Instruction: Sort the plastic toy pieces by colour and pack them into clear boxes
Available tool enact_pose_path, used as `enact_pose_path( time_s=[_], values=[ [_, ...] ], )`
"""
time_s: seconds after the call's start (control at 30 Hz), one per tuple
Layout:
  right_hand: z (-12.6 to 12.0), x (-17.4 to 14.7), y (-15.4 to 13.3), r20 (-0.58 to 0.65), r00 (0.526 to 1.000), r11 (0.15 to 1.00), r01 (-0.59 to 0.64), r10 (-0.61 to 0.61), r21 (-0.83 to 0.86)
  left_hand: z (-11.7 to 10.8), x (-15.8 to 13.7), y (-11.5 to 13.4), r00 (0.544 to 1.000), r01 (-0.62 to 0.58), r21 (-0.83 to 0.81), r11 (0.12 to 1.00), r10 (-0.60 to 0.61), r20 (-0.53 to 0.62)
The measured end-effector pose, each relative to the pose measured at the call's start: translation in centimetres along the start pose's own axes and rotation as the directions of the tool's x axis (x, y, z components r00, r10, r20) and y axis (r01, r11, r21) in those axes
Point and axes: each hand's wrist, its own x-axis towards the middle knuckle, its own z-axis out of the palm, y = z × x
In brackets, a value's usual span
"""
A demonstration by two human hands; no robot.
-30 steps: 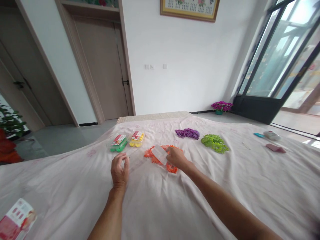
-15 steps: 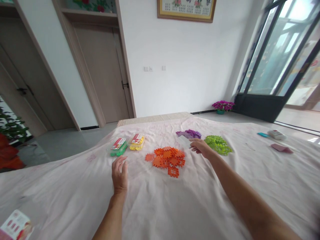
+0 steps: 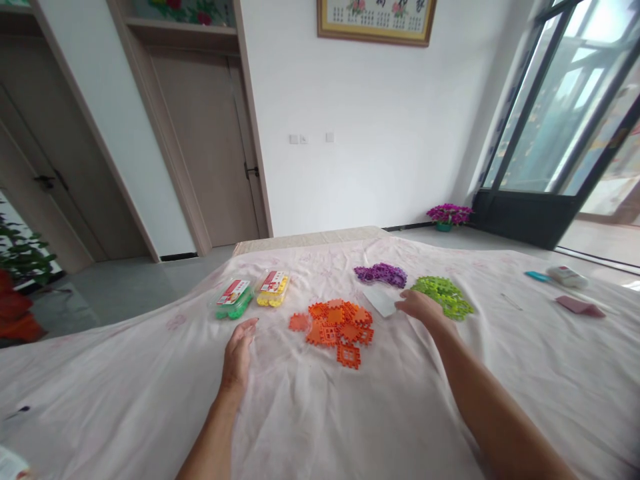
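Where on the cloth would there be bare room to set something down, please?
The cloth looks bare between the forearms, nearer than the orange pieces, and right of the right forearm, nearer than the pink item. It is crowded where the right hand holds a white sheet among the orange pieces, purple pieces and lime-green pieces.

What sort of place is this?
Probably a room in a home: a closed door, a framed picture hung high, and potted magenta flowers suggest it, though which room isn't clear.
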Motion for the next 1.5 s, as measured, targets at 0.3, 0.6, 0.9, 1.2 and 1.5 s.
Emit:
enact_pose_path(
  time_s=[0.3,0.6,0.9,1.2,1.5],
  values=[
    [3.6,-2.3,-9.9,0.218,0.856,0.876,0.482,-0.468,-0.010,0.3,0.6,0.2,0.999,0.033,-0.043,0.999,-0.032,0.015],
    [6.5,-3.0,-12.5,0.351,0.821,0.861,0.504,-0.450,-0.075,-0.1,1.2,-0.3,0.998,0.063,-0.107,0.992,-0.060,0.025],
    [6.6,-3.6,-14.1,-0.026,0.896,0.890,0.443,-0.443,0.110,-0.6,1.6,-0.2,0.993,0.081,-0.094,0.992,-0.073,0.088],
    [9.3,-9.1,-19.0,0.141,0.827,0.708,0.363,-0.545,0.607,-0.3,1.2,0.3,0.994,0.062,-0.039,0.997,-0.058,0.090],
    [9.1,-11.2,-19.5,0.226,0.694,0.728,0.632,-0.684,0.264,-0.2,1.1,0.6,0.994,0.069,-0.003,0.998,-0.069,0.087]
  ],
)
